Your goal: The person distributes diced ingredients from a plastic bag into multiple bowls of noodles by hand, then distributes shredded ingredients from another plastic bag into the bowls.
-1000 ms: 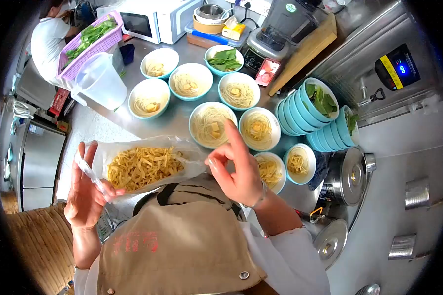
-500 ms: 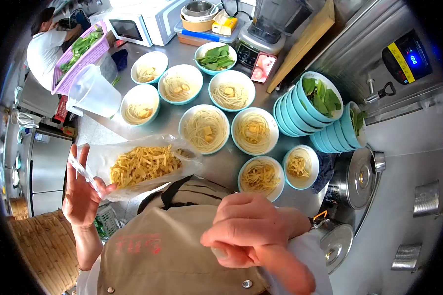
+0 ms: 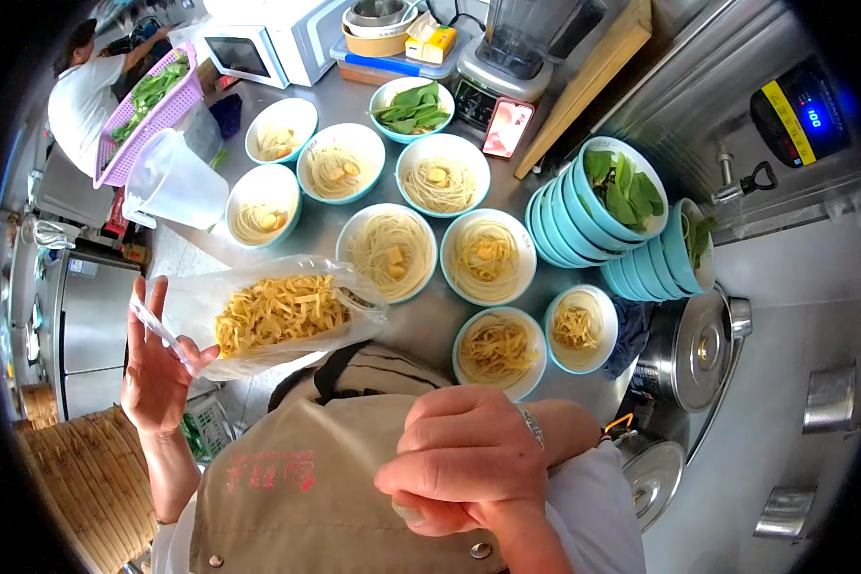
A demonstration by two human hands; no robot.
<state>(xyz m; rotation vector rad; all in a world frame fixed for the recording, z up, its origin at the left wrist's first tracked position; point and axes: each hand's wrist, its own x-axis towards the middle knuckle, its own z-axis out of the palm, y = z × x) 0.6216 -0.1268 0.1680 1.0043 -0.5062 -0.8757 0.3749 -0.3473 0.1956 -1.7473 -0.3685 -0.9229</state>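
My left hand (image 3: 158, 373) grips the rim of a clear plastic bag (image 3: 196, 297) at the left, its fingers spread behind the edge. Yellow-brown strips (image 3: 282, 314) fill the bag's middle. In front of the apron my right hand (image 3: 469, 459) is closed, with its fingers curled in; whatever it holds, if anything, is hidden. Beyond it stands a bowl with noodles and yellow strips (image 3: 497, 351), beside a smaller similar bowl (image 3: 578, 325). Several bowls of pale noodles (image 3: 387, 251) with yellowish pieces on top stand farther back on the metal counter (image 3: 421, 330).
Stacked blue bowls (image 3: 569, 220) with leaves on top stand at the right, near lidded pots (image 3: 703, 349). A plastic jug (image 3: 177, 182) and purple basket (image 3: 115, 158) are at the left, by a person (image 3: 81, 100). Behind are a microwave (image 3: 244, 57) and blender (image 3: 507, 77).
My right hand has drawn back from above the bowls to the apron, and its extended finger has curled in. My left hand still has the bag. The view has shifted slightly.
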